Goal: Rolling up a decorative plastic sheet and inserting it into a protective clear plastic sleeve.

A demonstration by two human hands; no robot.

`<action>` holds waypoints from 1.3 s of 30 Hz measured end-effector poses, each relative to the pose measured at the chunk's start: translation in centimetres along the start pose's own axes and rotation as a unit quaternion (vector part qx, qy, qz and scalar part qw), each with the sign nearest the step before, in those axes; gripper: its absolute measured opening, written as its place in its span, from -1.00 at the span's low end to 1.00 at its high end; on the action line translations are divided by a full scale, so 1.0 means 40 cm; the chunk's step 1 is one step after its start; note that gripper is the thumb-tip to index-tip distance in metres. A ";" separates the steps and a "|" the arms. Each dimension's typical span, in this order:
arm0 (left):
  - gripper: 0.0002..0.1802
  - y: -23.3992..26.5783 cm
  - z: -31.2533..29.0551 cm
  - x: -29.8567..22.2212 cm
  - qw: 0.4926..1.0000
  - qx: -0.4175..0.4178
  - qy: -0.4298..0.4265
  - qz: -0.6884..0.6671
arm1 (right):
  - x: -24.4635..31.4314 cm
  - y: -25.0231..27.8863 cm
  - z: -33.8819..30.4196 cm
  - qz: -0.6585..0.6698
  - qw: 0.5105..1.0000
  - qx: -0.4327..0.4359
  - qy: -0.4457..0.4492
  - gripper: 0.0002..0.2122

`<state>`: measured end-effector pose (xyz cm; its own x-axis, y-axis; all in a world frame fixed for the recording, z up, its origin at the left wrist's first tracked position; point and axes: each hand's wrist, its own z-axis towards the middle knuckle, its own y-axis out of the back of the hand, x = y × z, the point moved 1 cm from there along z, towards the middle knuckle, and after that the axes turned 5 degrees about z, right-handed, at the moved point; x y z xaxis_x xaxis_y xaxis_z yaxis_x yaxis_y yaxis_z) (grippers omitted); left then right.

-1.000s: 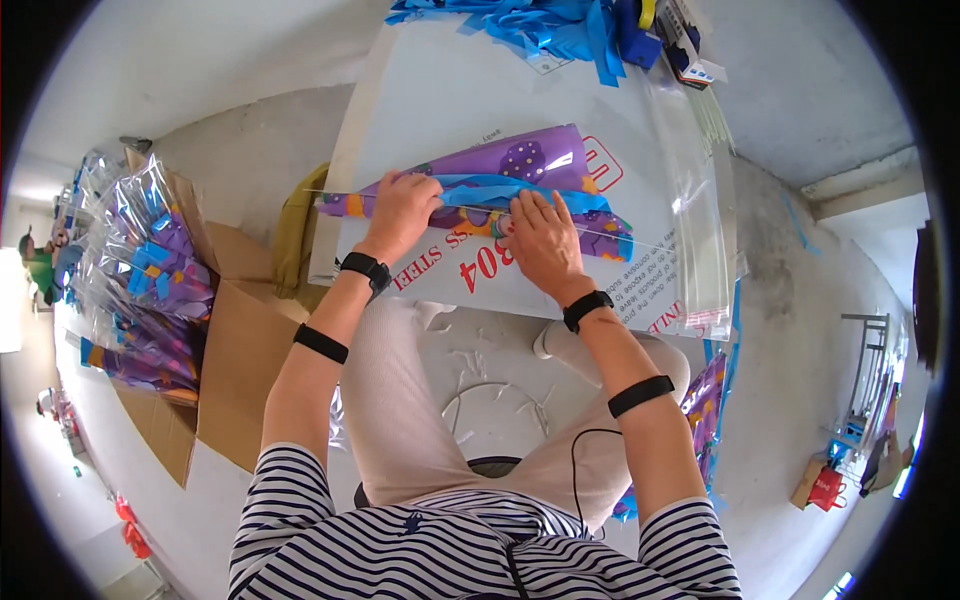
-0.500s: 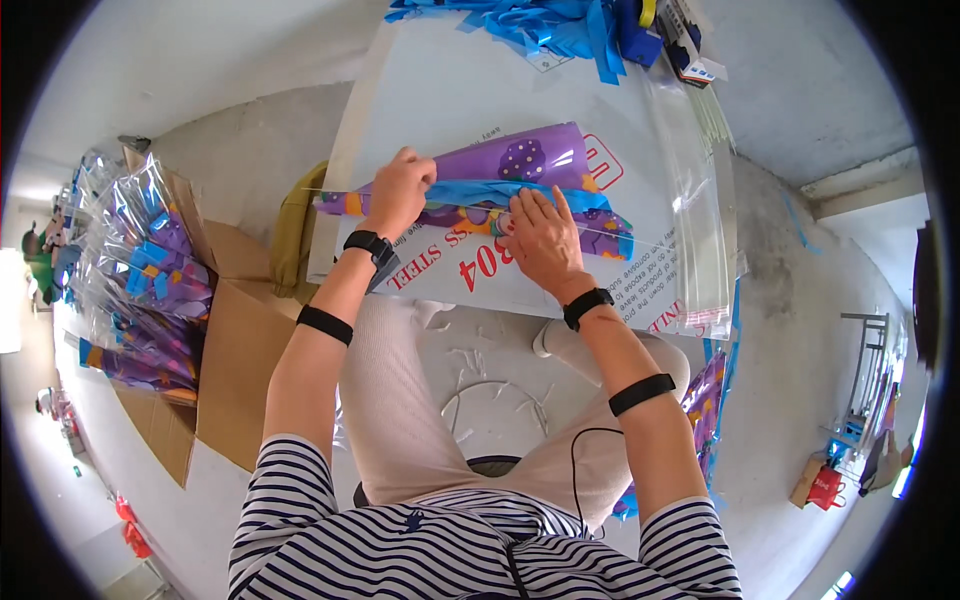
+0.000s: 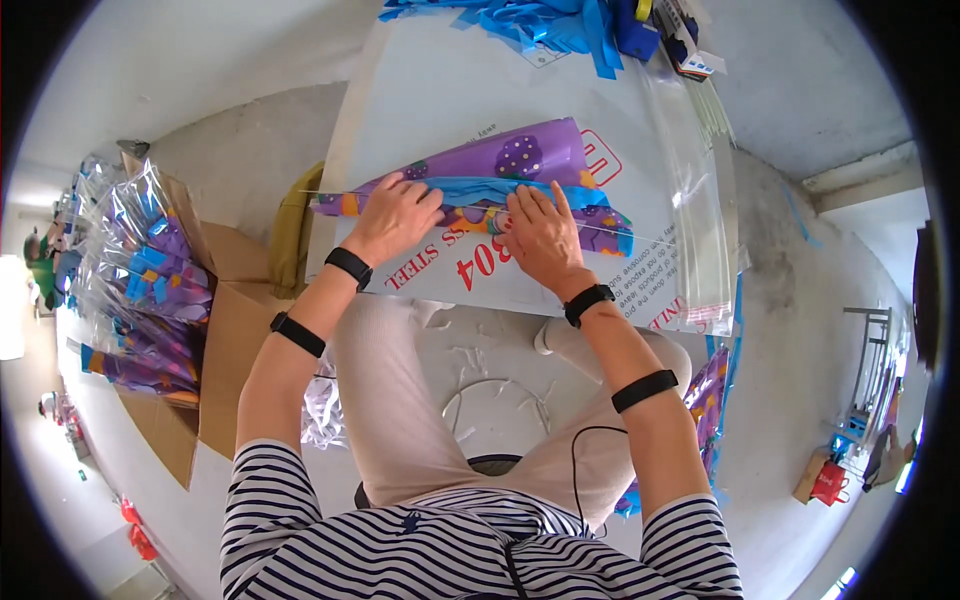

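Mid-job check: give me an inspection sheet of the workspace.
Surface: pale tabletop with red and black print.
Job's things: purple patterned sheet, blue strip lengthwise on it.
Clutter: heap of blue strips at the far edge; clear plastic sleeves at right.
Hands: left hand at the blue strip, grip unclear; right hand laid across strip and sheet.
Cables: black cable over the right thigh.
Surroundings: cardboard box at left, holding plastic-wrapped purple pieces.

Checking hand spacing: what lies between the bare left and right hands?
Head view: a crumpled blue plastic strip and, below it in the picture, glossy purple-and-orange patterned sheet lie between the left hand and right hand.
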<state>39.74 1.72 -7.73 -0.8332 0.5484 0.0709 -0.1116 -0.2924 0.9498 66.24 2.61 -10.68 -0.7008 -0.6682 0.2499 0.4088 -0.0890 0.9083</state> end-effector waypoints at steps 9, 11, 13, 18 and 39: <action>-0.81 -0.025 -0.009 0.019 0.996 -0.040 0.076 -0.011 | 0.005 -0.004 0.003 0.006 1.000 -0.003 -0.001 -0.41; -0.80 -0.027 -0.001 0.016 0.996 -0.043 0.084 -0.007 | 0.002 -0.004 0.000 0.008 1.000 -0.003 -0.002 -0.42; -0.79 -0.027 0.005 0.015 0.994 -0.031 0.100 0.004 | 0.001 -0.004 -0.003 0.012 1.000 -0.003 -0.002 -0.42; -0.83 -0.032 -0.002 0.006 0.996 -0.062 0.065 0.020 | 0.003 -0.003 -0.001 0.007 1.000 -0.003 -0.003 -0.44; -0.80 -0.017 0.003 0.012 0.999 0.010 0.047 0.023 | -0.003 0.017 0.023 0.027 1.000 -0.004 -0.016 -0.61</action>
<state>39.49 2.27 -8.29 -0.8845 0.4586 0.0861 -0.0623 -0.2989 0.9522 66.05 3.32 -9.79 -0.6961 -0.6481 0.3087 0.4508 -0.0599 0.8906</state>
